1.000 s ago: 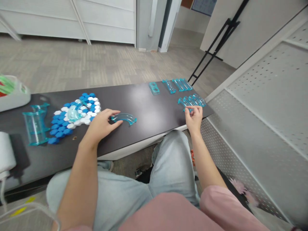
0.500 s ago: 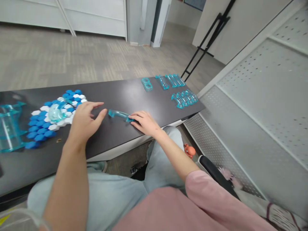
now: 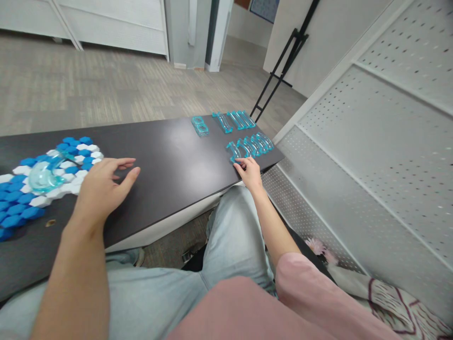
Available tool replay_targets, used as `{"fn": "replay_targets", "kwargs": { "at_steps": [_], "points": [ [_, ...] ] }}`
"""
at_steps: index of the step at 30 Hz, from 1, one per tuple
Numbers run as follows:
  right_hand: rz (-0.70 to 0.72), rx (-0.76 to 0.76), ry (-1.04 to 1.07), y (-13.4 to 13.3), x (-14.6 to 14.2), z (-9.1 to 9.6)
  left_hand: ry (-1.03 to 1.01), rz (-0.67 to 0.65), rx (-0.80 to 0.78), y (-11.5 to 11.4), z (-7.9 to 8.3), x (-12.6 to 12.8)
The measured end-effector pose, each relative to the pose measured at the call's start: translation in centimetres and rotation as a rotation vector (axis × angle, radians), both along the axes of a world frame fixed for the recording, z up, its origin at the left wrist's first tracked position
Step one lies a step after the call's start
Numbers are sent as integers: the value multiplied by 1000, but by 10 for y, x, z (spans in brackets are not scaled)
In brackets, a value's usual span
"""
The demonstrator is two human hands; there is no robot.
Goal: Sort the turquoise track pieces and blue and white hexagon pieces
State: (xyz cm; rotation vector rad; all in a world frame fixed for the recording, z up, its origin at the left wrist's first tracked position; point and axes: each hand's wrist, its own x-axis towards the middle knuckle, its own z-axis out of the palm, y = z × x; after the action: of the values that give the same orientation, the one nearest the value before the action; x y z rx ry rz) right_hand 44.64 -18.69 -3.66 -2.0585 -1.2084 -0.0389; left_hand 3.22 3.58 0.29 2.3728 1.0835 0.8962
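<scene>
At the near right end of the dark table, my right hand [image 3: 249, 173] pinches the near end of a curved clear teal plastic track piece [image 3: 233, 150]. That piece lies at the left of a row of similar curved pieces [image 3: 255, 144]. My left hand [image 3: 106, 184] holds nothing, its thumb and fingers apart, just above the table. Beside it, to the left, are blue and white hexagonal pieces [image 3: 69, 177] laid close together. A clear teal round piece with a curved arm [image 3: 44, 177] rests on top of them.
Behind the curved row lie straight teal track pieces [image 3: 241, 120] and a small teal double-square piece [image 3: 200, 126]. The dark table [image 3: 166, 165] ends near a white perforated panel [image 3: 354, 141] on the right. A black stand [image 3: 279, 78] rises beyond the far edge.
My right hand has carried the curved track piece from the table's middle to the right, beside the curved row. My left hand stays open near the hexagons. The view has shifted right.
</scene>
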Motion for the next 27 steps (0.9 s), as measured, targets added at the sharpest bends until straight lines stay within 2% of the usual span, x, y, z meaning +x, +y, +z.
{"fn": "replay_targets", "kwargs": {
  "at_steps": [7, 19, 23, 27],
  "points": [
    [-80, 1, 25, -3, 17, -1, 16, -49, 0, 1, -5, -2],
    [-98, 56, 27, -5, 10, 4, -5, -61, -16, 1, -3, -1],
    [-78, 128, -77, -5, -10, 11, -40, -65, -40, 2, -5, 0],
    [129, 172, -143, 7, -55, 18, -74, -52, -81, -4, -6, 2]
  ]
}}
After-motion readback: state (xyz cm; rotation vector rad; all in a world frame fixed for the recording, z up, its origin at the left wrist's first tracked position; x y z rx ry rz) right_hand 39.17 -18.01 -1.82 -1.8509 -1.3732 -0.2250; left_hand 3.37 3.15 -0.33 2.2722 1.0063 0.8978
